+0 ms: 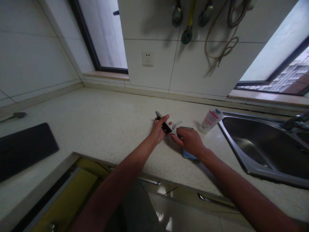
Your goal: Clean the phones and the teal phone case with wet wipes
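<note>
My left hand (159,129) is closed around a slim black phone (166,126), which it holds tilted above the counter. Against the phone's near end, my right hand (189,139) pinches a crumpled white tissue (176,128). Both hands are close together, and the fingers partly cover the phone and the tissue. Beneath my right hand lies a flat blue object (190,156), mostly hidden, so its kind cannot be told. Just right of that hand, a clear plastic tissue pack (210,121) with a pink and white label rests on the counter.
A steel sink (243,164) with a faucet (295,122) is set into the pale counter (101,116) on the right. At far left lies a black flat panel (26,149) near a dark plug (19,115). A wall socket (147,59) and hanging hoses (238,19) are behind.
</note>
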